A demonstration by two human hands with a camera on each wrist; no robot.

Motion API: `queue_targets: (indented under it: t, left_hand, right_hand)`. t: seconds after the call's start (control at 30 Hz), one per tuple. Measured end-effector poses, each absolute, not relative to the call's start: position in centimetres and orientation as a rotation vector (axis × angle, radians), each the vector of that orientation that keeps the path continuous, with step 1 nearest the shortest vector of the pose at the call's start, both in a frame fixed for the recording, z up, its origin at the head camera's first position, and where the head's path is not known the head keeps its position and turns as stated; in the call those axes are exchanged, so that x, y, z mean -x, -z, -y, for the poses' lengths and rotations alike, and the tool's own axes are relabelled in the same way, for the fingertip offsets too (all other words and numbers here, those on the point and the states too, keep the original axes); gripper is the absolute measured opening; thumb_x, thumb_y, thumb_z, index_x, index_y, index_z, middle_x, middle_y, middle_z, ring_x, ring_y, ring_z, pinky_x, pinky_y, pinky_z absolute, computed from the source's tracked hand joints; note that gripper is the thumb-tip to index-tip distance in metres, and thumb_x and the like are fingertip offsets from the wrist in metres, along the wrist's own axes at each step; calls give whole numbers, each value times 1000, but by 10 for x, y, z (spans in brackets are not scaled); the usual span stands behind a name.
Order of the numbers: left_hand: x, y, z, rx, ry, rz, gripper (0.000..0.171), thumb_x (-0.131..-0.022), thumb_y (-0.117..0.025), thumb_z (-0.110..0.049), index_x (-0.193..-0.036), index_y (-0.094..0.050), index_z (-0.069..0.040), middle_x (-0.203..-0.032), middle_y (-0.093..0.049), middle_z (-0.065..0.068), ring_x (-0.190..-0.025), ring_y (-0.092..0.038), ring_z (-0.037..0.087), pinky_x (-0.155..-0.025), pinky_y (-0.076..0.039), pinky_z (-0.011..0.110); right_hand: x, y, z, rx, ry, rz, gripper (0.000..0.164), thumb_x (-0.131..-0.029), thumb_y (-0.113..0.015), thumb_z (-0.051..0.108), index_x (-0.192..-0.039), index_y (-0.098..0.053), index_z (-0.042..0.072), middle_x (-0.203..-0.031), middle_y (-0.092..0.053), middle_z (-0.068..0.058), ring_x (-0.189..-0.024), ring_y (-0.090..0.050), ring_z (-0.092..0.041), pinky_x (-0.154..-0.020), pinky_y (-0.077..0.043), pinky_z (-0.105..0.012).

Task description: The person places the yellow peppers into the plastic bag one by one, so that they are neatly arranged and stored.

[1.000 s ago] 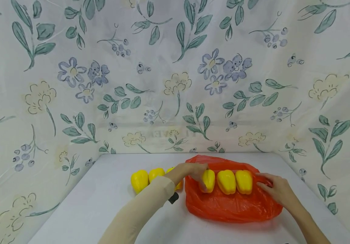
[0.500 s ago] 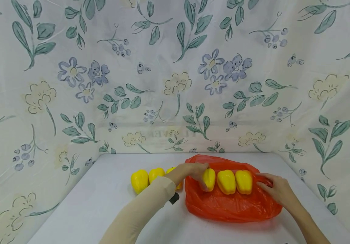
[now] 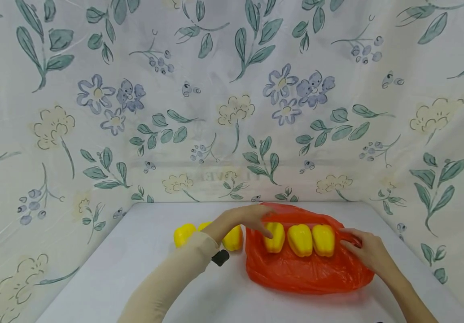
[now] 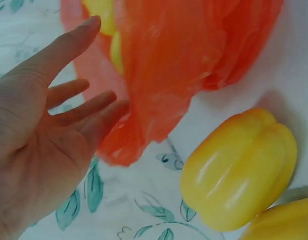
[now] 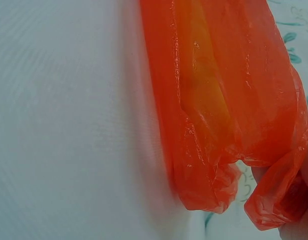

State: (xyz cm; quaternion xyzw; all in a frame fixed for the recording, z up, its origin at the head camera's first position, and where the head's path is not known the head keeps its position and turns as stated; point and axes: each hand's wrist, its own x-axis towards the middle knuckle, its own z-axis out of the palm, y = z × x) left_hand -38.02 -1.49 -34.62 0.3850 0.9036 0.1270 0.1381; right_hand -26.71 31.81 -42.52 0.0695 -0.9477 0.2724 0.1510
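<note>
Here, left grip (image 3: 253,217) wide beside bagged pepper (image 3: 276,242); right grip (image 3: 367,249) pinches red bag (image 3: 302,276).

Left hand (image 3: 253,216) open-fingered, right hand (image 3: 367,247) in a pinch.

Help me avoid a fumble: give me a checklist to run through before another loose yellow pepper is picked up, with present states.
1. Left hand free: ok, fingers spread, holding nothing.
2. Red bag steadied: ok, the right hand grips its right edge.
3. Bag mouth open: ok, three bagged peppers show through it, side by side.
4. Loose peppers in full view: not ok, the left arm and sleeve partly hide some in the head view.
5. Further peppers deeper in the bag: cannot tell, the red plastic and the visible peppers block the view.
</note>
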Motion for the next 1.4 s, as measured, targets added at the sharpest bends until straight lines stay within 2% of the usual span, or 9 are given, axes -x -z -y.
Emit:
queue_targets:
  t: [0.13,0.23,0.4,0.57,0.8,0.97,1.17,1.4]
  left_hand:
    - [376,329,36,-1183,-648,-2548,62,-87,-73,-36,-140,-50,-13,-134,-61,10,-122,-60,24,-94,-55,30]
    - [372,322,54,-1235,-838,-2531,56,-90,-70,-33,-138,-52,-9,-131,-62,14,-118,-63,24,-93,-56,30]
    - [364,321,89,-1265,-1021,-2557,47,-91,-70,-30,-134,-57,-14,-128,-65,9,-115,-64,18,-94,-55,30]
    - [354,322,122,-1258,-1097,-2615,41,-91,-70,-27,-130,-59,-17,-124,-67,4,-114,-65,24,-96,-55,34]
    - [352,338,157,-1169,-1121,-2664,44,-90,-71,-30,-130,-59,-17,-128,-65,4,-116,-63,21,-99,-53,38]
    - [349,347,170,-1118,-1093,-2700,49,-88,-73,-33,-132,-58,-16,-132,-62,6,-121,-60,25,-103,-50,46]
    - [344,358,191,-1055,-1056,-2773,54,-86,-75,-34,-133,-57,-14,-135,-60,7,-128,-55,29,-108,-44,50]
    - [343,379,226,-871,-999,-2875,60,-82,-78,-38,-133,-57,-17,-138,-56,10,-130,-50,37,-108,-41,59]
  right_hand:
    - [267,424,-318,-194,-782,2724,39,-88,-71,14,-125,-64,3,-116,-68,-23,-102,-64,-38,-83,-58,-49]
    - [267,424,-318,-188,-783,2727,40,-88,-71,14,-126,-64,3,-116,-68,-23,-102,-64,-38,-83,-58,-48]
    - [268,425,-317,-185,-784,2731,39,-88,-71,14,-125,-64,3,-115,-69,-21,-98,-64,-34,-82,-59,-47]
    - [268,426,-316,-185,-801,2737,39,-89,-71,15,-126,-64,3,-116,-69,-22,-99,-65,-34,-82,-59,-47]
    - [267,426,-317,-178,-804,2741,40,-89,-71,16,-126,-64,3,-117,-68,-23,-101,-64,-36,-81,-59,-46]
    - [268,426,-317,-172,-798,2741,40,-89,-71,16,-127,-63,4,-117,-68,-23,-99,-64,-35,-81,-59,-46]
    - [269,426,-318,-169,-796,2742,40,-89,-71,16,-126,-64,4,-116,-68,-22,-98,-64,-33,-81,-59,-46]
    - [268,425,-317,-170,-794,2732,40,-88,-71,14,-126,-64,3,-116,-68,-22,-99,-65,-34,-81,-59,-45]
